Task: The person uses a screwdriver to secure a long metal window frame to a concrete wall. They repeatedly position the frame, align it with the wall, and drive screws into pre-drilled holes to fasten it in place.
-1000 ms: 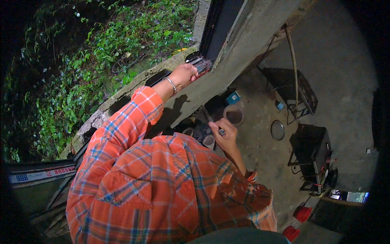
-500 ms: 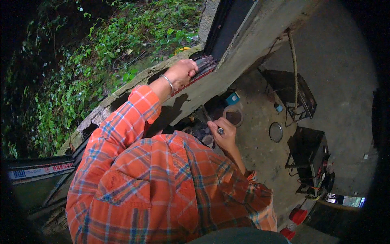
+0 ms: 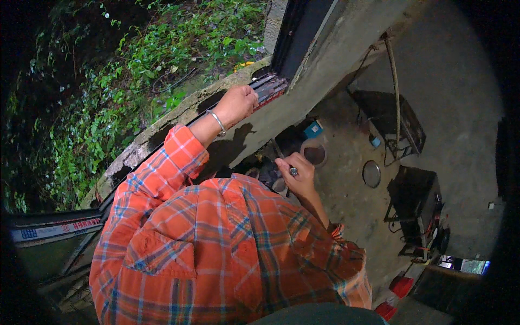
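Observation:
My left hand (image 3: 238,104), with a silver bangle on the wrist, rests at the window track (image 3: 269,89) on the sill. Its fingers are curled closed against the track, and whatever they may pinch is hidden. Lower and to the right, my right hand (image 3: 299,174) is wrapped round a slim tool (image 3: 293,171). The round, shiny end of its handle shows at the fist, and a thin dark part appears to stick out beyond the fingers. Its exact kind cannot be made out.
Green plants (image 3: 162,59) grow outside beyond the rough sill. Inside, a round bucket (image 3: 314,153), a blue box (image 3: 313,129) and a round disc (image 3: 371,174) are on the floor. Dark metal-framed furniture (image 3: 414,200) stands at right, and a rope (image 3: 395,81) hangs near the wall.
My left hand has slid a little way along the track, to the left and nearer to me, uncovering more of the track's far end. My right hand keeps its grip on the tool, almost unmoved.

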{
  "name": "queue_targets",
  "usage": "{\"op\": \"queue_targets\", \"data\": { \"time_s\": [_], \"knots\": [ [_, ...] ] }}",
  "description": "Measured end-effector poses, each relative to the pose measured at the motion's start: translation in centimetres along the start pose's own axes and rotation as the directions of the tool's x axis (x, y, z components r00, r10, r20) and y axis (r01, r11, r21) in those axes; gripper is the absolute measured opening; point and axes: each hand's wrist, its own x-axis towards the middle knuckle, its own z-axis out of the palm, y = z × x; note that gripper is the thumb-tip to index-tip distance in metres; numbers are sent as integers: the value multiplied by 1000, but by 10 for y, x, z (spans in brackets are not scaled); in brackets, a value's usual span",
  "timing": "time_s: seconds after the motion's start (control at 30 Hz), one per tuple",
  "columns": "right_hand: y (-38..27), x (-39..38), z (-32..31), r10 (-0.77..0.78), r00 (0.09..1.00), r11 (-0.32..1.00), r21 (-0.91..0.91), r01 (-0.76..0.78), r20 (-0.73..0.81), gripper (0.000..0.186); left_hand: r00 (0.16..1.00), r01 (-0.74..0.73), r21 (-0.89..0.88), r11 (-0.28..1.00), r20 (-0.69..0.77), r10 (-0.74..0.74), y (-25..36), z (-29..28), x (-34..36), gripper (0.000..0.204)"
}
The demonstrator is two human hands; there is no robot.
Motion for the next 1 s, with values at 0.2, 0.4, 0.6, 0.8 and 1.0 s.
{"op": "queue_targets", "data": {
  "time_s": [0.2, 0.4, 0.6, 0.8, 1.0],
  "knots": [
    [4, -5, -2, -6, 1000, 1000, -2, 6, -29, 16, 988, -105, 343, 934, -71, 137, 0, 0, 0, 26],
    [6, -5, -4, -20, 999, 1000, 10, 21, -43, 15, 978, -171, 500, 849, -21, 209, 2, -2, -1, 26],
    [8, -3, -2, 5, 1000, 999, 47, -4, -17, 14, 981, -175, 436, 883, 2, 193, -7, 0, 19, 27],
    [8, -5, -6, 24, 999, 999, 23, -24, -31, 13, 999, -50, 294, 954, 2, 51, -12, 19, 48, 25],
    [7, -8, -8, 53, 997, 998, 25, -52, -59, 13, 995, 95, -89, 991, 20, -94, -15, 25, 46, 21]
  ]
}}
